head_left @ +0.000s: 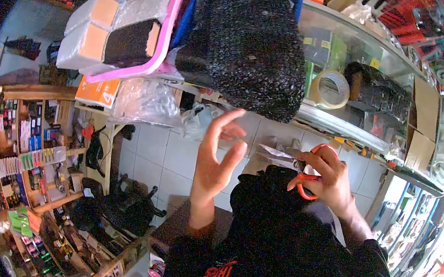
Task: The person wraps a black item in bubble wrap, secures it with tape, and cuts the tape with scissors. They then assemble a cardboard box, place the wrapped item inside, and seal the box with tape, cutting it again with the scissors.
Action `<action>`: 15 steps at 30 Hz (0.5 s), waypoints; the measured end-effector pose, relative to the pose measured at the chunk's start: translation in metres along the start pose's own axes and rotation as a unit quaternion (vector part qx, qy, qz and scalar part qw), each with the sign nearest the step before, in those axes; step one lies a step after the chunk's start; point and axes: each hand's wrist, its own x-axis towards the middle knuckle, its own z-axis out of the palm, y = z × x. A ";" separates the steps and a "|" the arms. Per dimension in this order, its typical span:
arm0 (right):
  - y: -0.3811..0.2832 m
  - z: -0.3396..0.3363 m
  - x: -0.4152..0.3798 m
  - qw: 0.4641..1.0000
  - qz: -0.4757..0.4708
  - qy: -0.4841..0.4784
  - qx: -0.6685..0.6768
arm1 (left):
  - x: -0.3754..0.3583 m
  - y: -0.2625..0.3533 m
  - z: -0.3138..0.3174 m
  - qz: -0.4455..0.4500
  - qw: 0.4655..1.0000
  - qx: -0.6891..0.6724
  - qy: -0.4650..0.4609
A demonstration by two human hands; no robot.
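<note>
My right hand (332, 176) grips a pair of scissors (306, 177) by its orange handle loops, with the blades pointing left in front of my chest. Raised to the left of the scissors is my left hand (214, 168), empty, its fingers apart and slightly curved. Just above its fingertips hangs a wide piece of black bubble wrap (248, 48), its lower edge overhanging the front of the counter. A roll of clear tape (330, 89) stands on the glass display case (352, 126) to the right of the bubble wrap.
A pink-rimmed tray (162, 44) holds several wrapped packages at the upper left. Below it are an orange box (96, 91) and clear plastic bags (146, 102). Wooden shelves (39, 156) of small goods line the left side. A black-wrapped bundle (383, 91) lies near the tape.
</note>
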 end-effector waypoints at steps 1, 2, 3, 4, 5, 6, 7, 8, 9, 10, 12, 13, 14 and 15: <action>0.000 -0.008 -0.002 1.000 0.006 -0.018 -0.010 | 0.007 0.005 0.000 0.009 0.997 0.038 -0.067; 0.001 -0.016 -0.004 0.999 0.013 -0.034 -0.020 | 0.014 0.011 0.003 0.021 0.988 0.076 -0.133; 0.003 -0.022 -0.008 0.998 0.021 -0.050 -0.029 | 0.020 0.019 0.010 0.042 0.980 0.105 -0.166; 0.006 -0.025 -0.013 0.998 0.013 -0.049 -0.043 | 0.023 0.020 0.017 0.055 0.973 0.118 -0.192; 0.012 -0.027 -0.018 0.997 0.005 -0.047 -0.060 | 0.027 0.020 0.024 0.071 0.964 0.130 -0.219; 0.016 -0.032 -0.023 0.996 0.000 -0.043 -0.080 | 0.031 0.021 0.033 0.090 0.954 0.140 -0.248; 0.016 -0.039 -0.024 0.996 -0.020 -0.030 -0.080 | 0.034 0.024 0.043 0.083 0.955 0.127 -0.254; 0.017 -0.045 -0.028 0.997 -0.020 -0.025 -0.073 | 0.037 0.024 0.051 0.084 0.952 0.123 -0.266; 0.021 -0.049 -0.032 0.997 -0.020 -0.019 -0.065 | 0.040 0.022 0.057 0.085 0.949 0.119 -0.278; 0.025 -0.054 -0.038 0.998 -0.022 -0.013 -0.058 | 0.043 0.023 0.065 0.087 0.946 0.117 -0.290; 0.030 -0.062 -0.050 0.998 -0.011 0.002 -0.068 | 0.049 0.027 0.083 0.095 0.940 0.120 -0.306; 0.032 -0.066 -0.055 0.997 0.000 0.004 -0.071 | 0.051 0.027 0.091 0.091 0.937 0.114 -0.316; 0.034 -0.070 -0.060 0.997 0.009 0.006 -0.072 | 0.054 0.027 0.099 0.086 0.936 0.110 -0.324; 0.038 -0.073 -0.066 0.997 0.016 0.014 -0.073 | 0.055 0.029 0.107 0.093 0.933 0.118 -0.328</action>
